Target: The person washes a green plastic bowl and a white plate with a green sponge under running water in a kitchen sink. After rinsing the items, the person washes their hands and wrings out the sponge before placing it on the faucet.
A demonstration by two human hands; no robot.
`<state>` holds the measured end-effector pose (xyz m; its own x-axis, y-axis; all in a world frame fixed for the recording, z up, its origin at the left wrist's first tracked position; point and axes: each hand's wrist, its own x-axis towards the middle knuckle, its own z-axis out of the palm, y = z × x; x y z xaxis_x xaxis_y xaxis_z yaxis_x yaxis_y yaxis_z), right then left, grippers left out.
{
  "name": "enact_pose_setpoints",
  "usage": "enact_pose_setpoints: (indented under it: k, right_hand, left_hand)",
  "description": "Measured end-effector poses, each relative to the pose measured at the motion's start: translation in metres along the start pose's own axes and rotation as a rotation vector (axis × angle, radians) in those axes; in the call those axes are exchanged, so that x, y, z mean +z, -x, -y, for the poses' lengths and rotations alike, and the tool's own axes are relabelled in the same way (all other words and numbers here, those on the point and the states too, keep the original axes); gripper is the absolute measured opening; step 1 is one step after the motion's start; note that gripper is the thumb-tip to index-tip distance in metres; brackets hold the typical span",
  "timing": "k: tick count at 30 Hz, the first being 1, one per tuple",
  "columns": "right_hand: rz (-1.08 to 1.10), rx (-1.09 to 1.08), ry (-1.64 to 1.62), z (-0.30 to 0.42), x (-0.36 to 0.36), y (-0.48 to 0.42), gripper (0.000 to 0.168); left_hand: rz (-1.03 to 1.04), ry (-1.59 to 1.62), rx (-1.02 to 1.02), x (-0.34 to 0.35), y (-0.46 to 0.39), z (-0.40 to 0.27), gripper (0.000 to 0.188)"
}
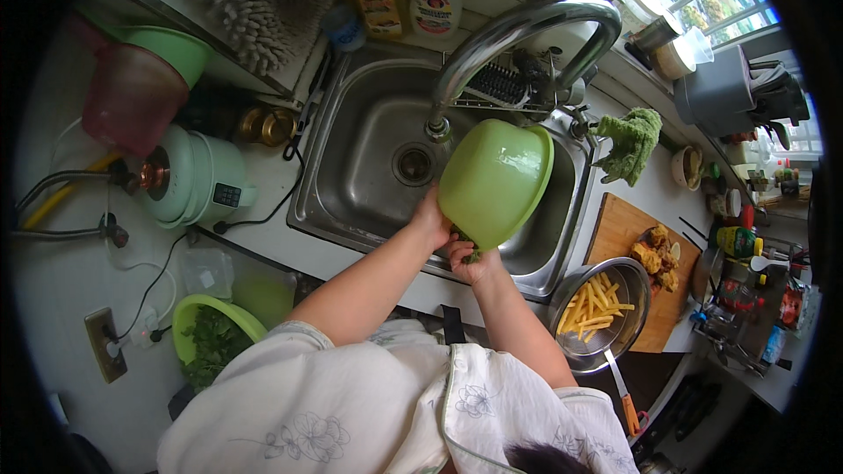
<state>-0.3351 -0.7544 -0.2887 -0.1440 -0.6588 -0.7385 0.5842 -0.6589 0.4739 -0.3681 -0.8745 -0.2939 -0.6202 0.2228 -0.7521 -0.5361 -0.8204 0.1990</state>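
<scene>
A light green plastic basin (490, 181) is tipped on its side over the stainless steel sink (359, 144), its opening turned to the right and its wet outer wall in full view. My left hand (431, 218) grips its near left side. At the near end of the rim, my right hand (475, 262) holds it too. Some dark green matter, perhaps leaves, shows by my right fingers. The chrome faucet (527, 16) arches over the sink, its spout just left of the basin. The drain (413, 164) is visible. The basin's inside is hidden.
On the right, a strainer (560, 342) of fries sits near a wooden cutting board (609, 237) with fried food. A green cloth (629, 144) hangs beside the faucet. At left are a pale green rice cooker (211, 158) and a green basin (250, 316) of leafy greens.
</scene>
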Motion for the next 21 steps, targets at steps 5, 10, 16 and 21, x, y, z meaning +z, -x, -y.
enact_pose_setpoints:
  k: [5, 10, 16, 21]
  right_hand:
    - [0.175, 0.226, -0.008, 0.001, 0.000, -0.003, 0.031]
    - [0.285, 0.441, 0.035, -0.013, -0.002, -0.010, 0.043]
    - [0.204, 0.333, -0.088, -0.004, 0.016, -0.023, 0.039]
    - [0.142, 0.157, -0.015, 0.001, 0.022, -0.012, 0.030]
  left_hand:
    - [0.005, -0.266, 0.148, 0.006, -0.020, -0.047, 0.035]
    - [-0.070, -0.941, 0.367, 0.035, -0.023, -0.099, 0.030]
    - [0.616, -1.748, 1.536, 0.011, -0.069, -0.065, 0.049]
    - [0.384, -1.783, 1.294, 0.048, 0.040, -0.047, 0.062]
